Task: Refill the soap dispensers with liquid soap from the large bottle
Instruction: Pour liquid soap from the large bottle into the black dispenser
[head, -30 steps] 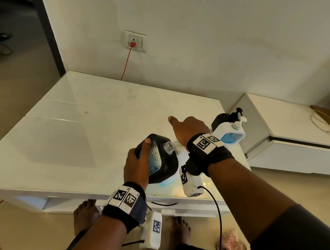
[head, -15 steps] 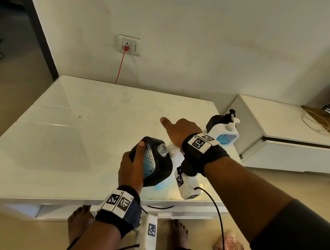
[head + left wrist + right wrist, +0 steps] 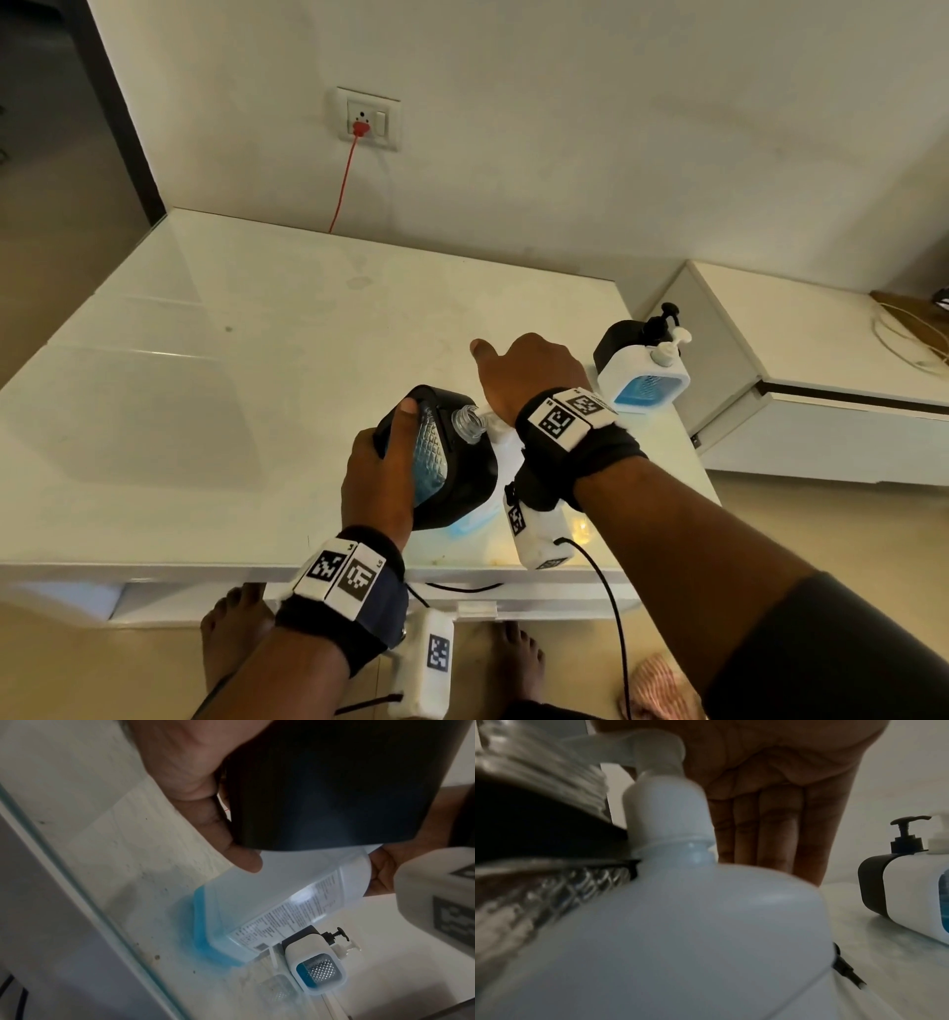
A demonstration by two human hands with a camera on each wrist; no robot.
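A: Left hand point(image 3: 377, 478) gripped the open black dispenser point(image 3: 441, 462), tilted at the near desk point(image 3: 205, 401) edge; right hand point(image 3: 529, 375), fingers straight, pressed the large bottle's point(image 3: 270, 902) pump.

B: Best to keep the spout point(image 3: 598, 746) over the neck and pump slowly. The finished dispensers point(image 3: 642, 370) stood far right.

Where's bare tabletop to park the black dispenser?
Free: the wide white tabletop left of the left hand, back to the wall. Crowded: the near right corner, with the large bottle, right hand, and two capped dispensers.
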